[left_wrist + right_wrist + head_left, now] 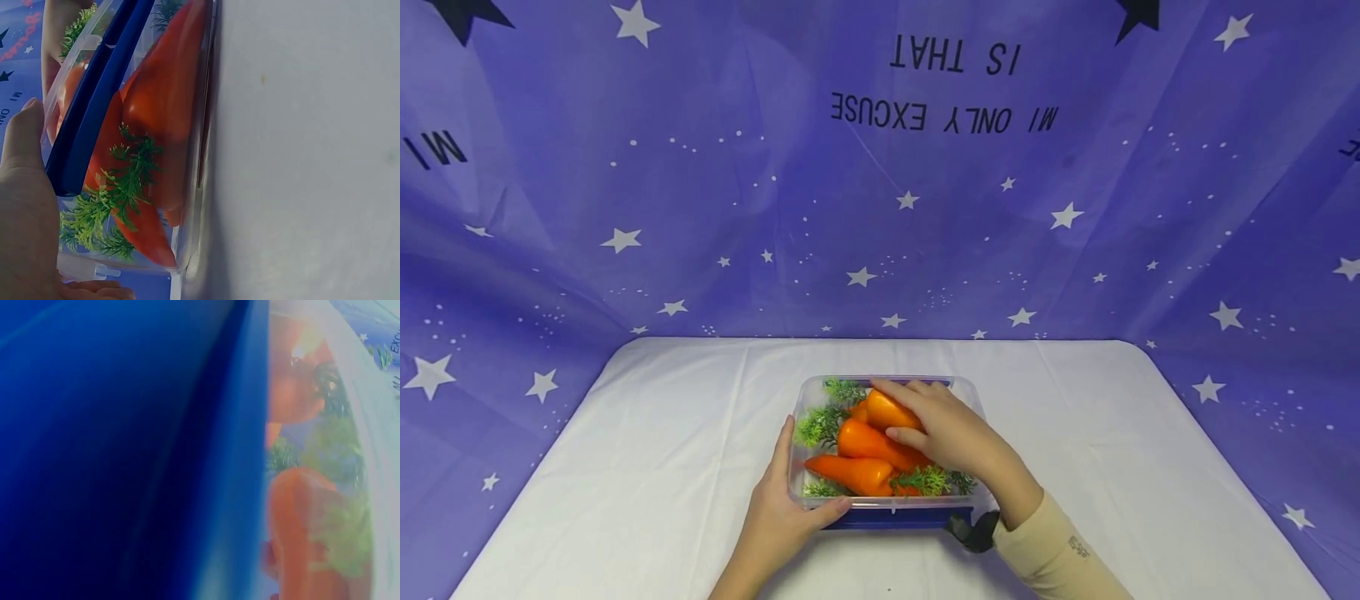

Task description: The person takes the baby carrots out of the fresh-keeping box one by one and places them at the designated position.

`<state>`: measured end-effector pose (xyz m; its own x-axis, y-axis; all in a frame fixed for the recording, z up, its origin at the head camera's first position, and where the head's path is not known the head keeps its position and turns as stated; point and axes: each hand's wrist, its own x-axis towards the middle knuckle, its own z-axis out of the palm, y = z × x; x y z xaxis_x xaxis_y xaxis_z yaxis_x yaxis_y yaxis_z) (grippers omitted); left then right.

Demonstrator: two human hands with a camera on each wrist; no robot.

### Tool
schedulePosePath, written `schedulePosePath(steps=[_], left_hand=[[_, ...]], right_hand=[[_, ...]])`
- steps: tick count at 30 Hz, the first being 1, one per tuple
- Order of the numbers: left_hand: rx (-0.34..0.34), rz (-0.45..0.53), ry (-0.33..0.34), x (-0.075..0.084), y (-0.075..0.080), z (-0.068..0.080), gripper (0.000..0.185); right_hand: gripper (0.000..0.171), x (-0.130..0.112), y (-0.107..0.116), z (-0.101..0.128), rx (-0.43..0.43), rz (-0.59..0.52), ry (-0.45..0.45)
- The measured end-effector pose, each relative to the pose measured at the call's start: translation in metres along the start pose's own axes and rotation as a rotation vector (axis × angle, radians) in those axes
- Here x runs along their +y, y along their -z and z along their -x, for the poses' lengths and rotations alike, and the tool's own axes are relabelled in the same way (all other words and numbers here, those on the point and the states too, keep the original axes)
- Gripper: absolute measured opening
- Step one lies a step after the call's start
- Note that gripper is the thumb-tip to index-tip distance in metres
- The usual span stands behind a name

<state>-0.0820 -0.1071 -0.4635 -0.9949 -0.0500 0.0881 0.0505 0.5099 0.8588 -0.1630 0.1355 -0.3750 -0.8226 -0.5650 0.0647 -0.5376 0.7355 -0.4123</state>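
Observation:
A clear plastic food box (865, 503) with a blue clip along its front stands before me, filled with orange carrots with green leafy tops. My left hand (778, 508) grips the box at its left front corner, thumb over the front rim and fingers along the left side. Over the box's right half, my right hand (951, 425) holds an orange carrot (889, 410) between thumb and fingers. Another carrot (850, 473) lies at the front. The left wrist view shows carrots (175, 106) through the wall, beside the blue clip (103, 94).
Underneath is a table with a white cloth (662, 467). A purple curtain (820, 217) with stars and lettering hangs around its back and sides. A black strap (973, 532) hangs by the right wrist. Blue plastic (125, 450) fills much of the right wrist view.

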Motion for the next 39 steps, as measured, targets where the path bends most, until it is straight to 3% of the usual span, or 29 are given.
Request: schedulePosePath(steps=[5, 18, 32, 39], left_hand=[[0.000, 0.000, 0.002, -0.002, -0.001, -0.001, 0.117], [0.017, 0.009, -0.002, -0.003, -0.004, 0.000, 0.118], [0.019, 0.059, -0.003, -0.007, -0.005, 0.003, 0.118], [0.021, 0.055, -0.002, -0.007, -0.005, 0.003, 0.118]], right_hand=[[0.063, 0.001, 0.005, 0.006, 0.012, 0.021, 0.035], [0.064, 0.000, 0.019, 0.021, 0.071, 0.082, -0.006], [0.065, 0.012, 0.039, 0.039, 0.111, 0.034, -0.197], [0.066, 0.024, 0.050, 0.047, 0.160, 0.079, -0.232]])
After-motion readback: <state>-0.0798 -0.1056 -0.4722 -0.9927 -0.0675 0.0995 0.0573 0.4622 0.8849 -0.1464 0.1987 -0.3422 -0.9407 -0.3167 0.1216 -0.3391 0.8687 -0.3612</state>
